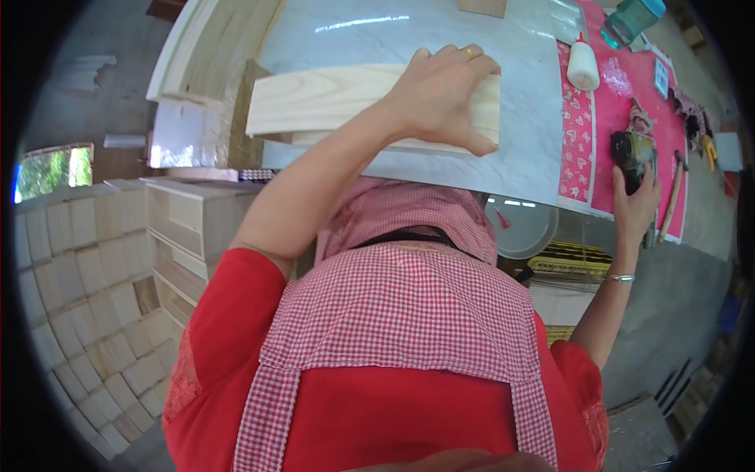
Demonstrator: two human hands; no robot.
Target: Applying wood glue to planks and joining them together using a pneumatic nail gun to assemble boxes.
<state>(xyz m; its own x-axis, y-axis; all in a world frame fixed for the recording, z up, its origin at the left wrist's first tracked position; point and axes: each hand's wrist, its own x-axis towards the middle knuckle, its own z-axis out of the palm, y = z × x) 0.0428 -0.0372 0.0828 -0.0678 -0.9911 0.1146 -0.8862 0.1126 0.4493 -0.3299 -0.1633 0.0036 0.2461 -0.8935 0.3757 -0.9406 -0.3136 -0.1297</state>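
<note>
the left hand (442, 93) pinches the pale wooden piece (326, 94) across its end on the surface (528, 145), likely steadying it; the right hand (637, 203) straddles a dark tool (625, 149), grip tightness i can't tell.

Teal bottle (629, 25) near white squeeze bottle (583, 67); hammer (672, 200) on pink cloth (602, 138).
</note>
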